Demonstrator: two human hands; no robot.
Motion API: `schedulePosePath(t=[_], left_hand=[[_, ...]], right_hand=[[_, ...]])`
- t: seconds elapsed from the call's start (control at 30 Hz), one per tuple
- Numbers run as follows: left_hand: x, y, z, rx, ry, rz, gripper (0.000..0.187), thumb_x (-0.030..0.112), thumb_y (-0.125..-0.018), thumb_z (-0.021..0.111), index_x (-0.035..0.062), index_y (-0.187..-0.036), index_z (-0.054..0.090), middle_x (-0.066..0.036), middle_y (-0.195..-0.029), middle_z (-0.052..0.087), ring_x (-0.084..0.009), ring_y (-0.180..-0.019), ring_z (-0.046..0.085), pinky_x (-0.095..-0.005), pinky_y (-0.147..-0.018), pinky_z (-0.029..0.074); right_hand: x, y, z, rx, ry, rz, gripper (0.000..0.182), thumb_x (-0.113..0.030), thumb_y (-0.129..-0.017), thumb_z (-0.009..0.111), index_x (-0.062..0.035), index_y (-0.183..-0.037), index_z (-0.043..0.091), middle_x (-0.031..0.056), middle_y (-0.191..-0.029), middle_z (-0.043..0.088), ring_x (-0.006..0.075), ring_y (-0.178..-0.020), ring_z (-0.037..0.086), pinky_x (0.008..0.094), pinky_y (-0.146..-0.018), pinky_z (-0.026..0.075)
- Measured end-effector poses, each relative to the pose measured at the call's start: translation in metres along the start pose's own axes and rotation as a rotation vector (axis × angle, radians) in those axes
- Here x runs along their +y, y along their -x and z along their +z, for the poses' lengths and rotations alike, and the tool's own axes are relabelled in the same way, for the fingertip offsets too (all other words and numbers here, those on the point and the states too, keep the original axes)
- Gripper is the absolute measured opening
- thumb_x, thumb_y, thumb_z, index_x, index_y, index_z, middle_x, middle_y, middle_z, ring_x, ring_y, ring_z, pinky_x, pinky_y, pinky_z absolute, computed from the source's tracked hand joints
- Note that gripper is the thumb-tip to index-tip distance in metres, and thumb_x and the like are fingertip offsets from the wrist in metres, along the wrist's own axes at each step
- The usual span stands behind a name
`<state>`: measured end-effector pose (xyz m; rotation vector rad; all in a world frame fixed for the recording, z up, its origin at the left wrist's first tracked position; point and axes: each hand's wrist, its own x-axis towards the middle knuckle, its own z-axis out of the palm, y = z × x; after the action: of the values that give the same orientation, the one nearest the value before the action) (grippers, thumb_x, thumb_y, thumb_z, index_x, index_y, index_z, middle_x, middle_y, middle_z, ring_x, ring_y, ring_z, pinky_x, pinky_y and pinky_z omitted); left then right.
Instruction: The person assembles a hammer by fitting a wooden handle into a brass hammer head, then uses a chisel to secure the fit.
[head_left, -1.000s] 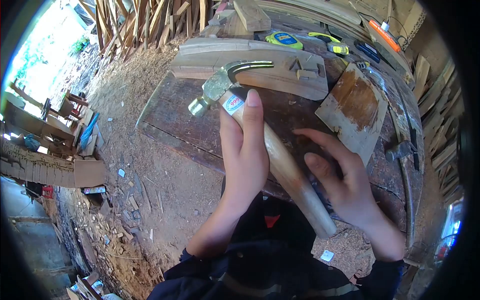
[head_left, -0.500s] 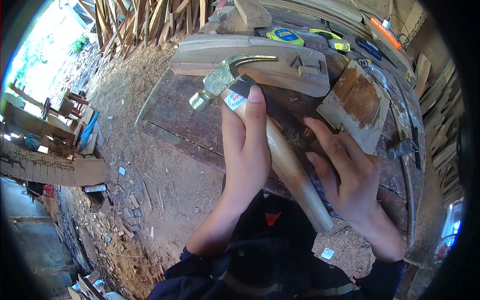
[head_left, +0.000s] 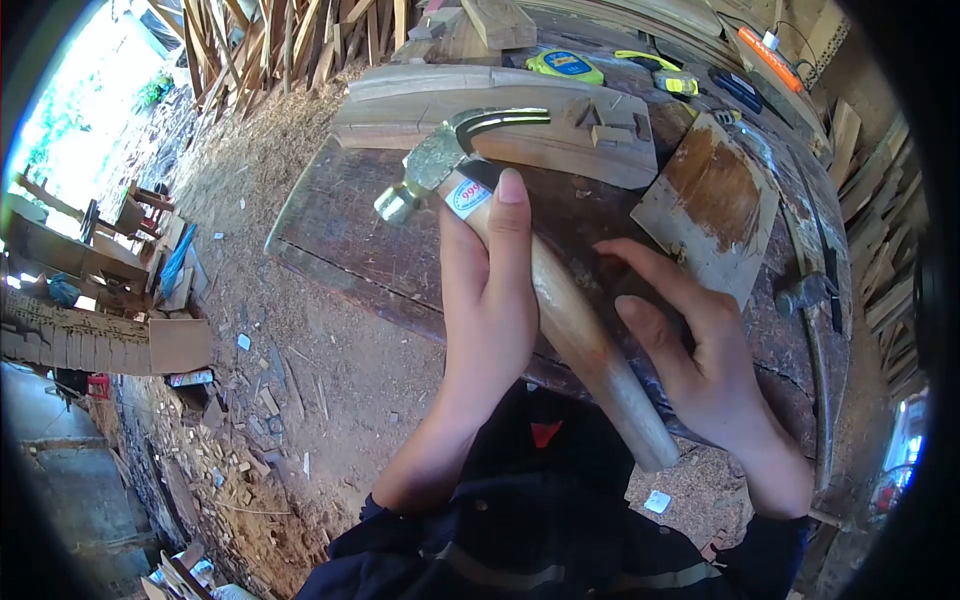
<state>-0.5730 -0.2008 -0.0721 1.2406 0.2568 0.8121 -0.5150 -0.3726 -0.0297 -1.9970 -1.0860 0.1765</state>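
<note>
Your wooden-handled claw hammer with the brassy metal head (head_left: 530, 260) lies slantwise across the middle of the view, above the near edge of the dark, worn wooden surface (head_left: 340, 230). Its head points up and to the left, and the butt of the handle hangs out over your dark-clothed lap. Your left hand (head_left: 490, 300) is wrapped around the upper handle just below the head, fingers closed on it, with one finger stretched along the wood beside the round red-and-white label. Your right hand (head_left: 690, 350) is open with the fingers spread. It sits just beside the lower handle and has hold of nothing; whether its palm touches the wood, I cannot tell.

The main risk I judge here is the grip. You hold the hammer high, near the head, with one hand only, so the long free end could swing or slip and knock your right fingers.

Beyond the head lies a long pale curved wooden workpiece with small notched blocks on it (head_left: 520, 120). To the right of it is a flat board stained brown and white (head_left: 710, 210). A yellow-and-blue tape measure (head_left: 565, 65) lies farther back.

No container shows on the surface, so there are no contents to report. Sawdust and offcuts cover the ground to your left.
</note>
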Motion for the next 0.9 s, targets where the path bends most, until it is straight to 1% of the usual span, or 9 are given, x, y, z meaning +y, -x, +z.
schedulePosePath(t=[0.07,0.2,0.27,0.3,0.37,0.47,0.7,0.8,0.9], left_hand=[[0.002,0.001,0.001,0.039,-0.049,-0.062,0.031,0.026,-0.114,0.050,0.0003,-0.132,0.052,-0.005,-0.116,0.060,-0.0092,-0.105,0.052,-0.0259,-0.093,0.043],[0.005,0.001,0.007,0.082,-0.006,-0.090,0.028,0.027,-0.113,0.052,0.0025,-0.126,0.056,0.000,-0.099,0.061,-0.0061,-0.084,0.056,-0.0226,-0.072,0.044],[0.011,0.005,0.005,0.041,-0.014,-0.134,0.027,0.027,-0.113,0.052,0.0031,-0.125,0.056,-0.001,-0.099,0.062,-0.0059,-0.083,0.057,-0.0223,-0.070,0.044],[0.007,0.003,0.009,0.073,0.004,-0.063,0.028,0.028,-0.113,0.052,0.0030,-0.126,0.056,-0.001,-0.100,0.063,-0.0060,-0.082,0.056,-0.0219,-0.070,0.044],[0.007,0.003,0.004,0.051,-0.037,-0.108,0.036,0.029,-0.114,0.050,0.0000,-0.135,0.053,-0.006,-0.115,0.064,-0.0103,-0.098,0.060,-0.0256,-0.084,0.048],[0.003,0.001,0.004,0.067,-0.068,-0.104,0.043,0.031,-0.114,0.049,-0.0023,-0.141,0.051,-0.010,-0.126,0.062,-0.0136,-0.113,0.058,-0.0289,-0.097,0.046],[0.003,0.001,0.004,0.072,0.000,-0.156,0.041,0.033,-0.114,0.050,-0.0004,-0.138,0.053,-0.009,-0.123,0.064,-0.0128,-0.109,0.060,-0.0287,-0.094,0.048],[0.007,0.003,0.006,0.081,0.000,-0.174,0.042,0.035,-0.114,0.049,0.0008,-0.138,0.053,-0.009,-0.122,0.064,-0.0134,-0.109,0.060,-0.0290,-0.094,0.049],[0.007,0.004,0.005,0.106,0.038,-0.227,0.045,0.039,-0.114,0.046,0.0021,-0.138,0.053,-0.009,-0.121,0.064,-0.0143,-0.108,0.061,-0.0296,-0.094,0.049]], right_hand=[[-0.006,0.001,-0.009,0.005,0.299,-0.065,0.043,-0.018,-0.099,0.070,-0.0048,-0.139,0.063,0.0196,-0.108,0.073,0.0361,-0.088,0.072,0.0426,-0.080,0.057],[-0.001,0.001,-0.010,-0.006,0.180,-0.053,0.043,-0.018,-0.099,0.069,-0.0074,-0.140,0.063,0.0187,-0.107,0.074,0.0361,-0.090,0.073,0.0417,-0.077,0.057],[-0.004,0.003,-0.012,-0.042,0.202,-0.002,0.044,-0.020,-0.100,0.069,-0.0064,-0.141,0.063,0.0193,-0.117,0.074,0.0381,-0.103,0.073,0.0430,-0.088,0.057],[0.000,0.003,-0.011,-0.035,0.161,-0.017,0.044,-0.021,-0.100,0.069,-0.0060,-0.141,0.062,0.0194,-0.119,0.074,0.0382,-0.107,0.073,0.0431,-0.091,0.057],[0.005,0.001,-0.012,-0.050,-0.003,-0.013,0.043,-0.025,-0.102,0.067,-0.0047,-0.140,0.062,0.0200,-0.128,0.071,0.0377,-0.117,0.071,0.0426,-0.100,0.055],[0.011,0.001,-0.009,0.006,-0.018,-0.078,0.044,-0.032,-0.103,0.065,-0.0050,-0.138,0.061,0.0236,-0.122,0.071,0.0436,-0.108,0.070,0.0481,-0.093,0.056],[0.008,0.004,-0.013,-0.030,0.035,-0.099,0.050,-0.036,-0.105,0.060,-0.0070,-0.146,0.053,0.0231,-0.130,0.067,0.0435,-0.115,0.068,0.0483,-0.097,0.056],[0.000,0.004,-0.019,-0.195,-0.054,0.068,0.055,-0.031,-0.104,0.064,-0.0089,-0.153,0.050,0.0206,-0.148,0.058,0.0390,-0.136,0.058,0.0458,-0.113,0.046],[-0.001,0.004,-0.019,-0.212,-0.054,0.050,0.056,-0.031,-0.105,0.062,-0.0092,-0.155,0.047,0.0210,-0.150,0.056,0.0395,-0.137,0.057,0.0464,-0.114,0.045]])
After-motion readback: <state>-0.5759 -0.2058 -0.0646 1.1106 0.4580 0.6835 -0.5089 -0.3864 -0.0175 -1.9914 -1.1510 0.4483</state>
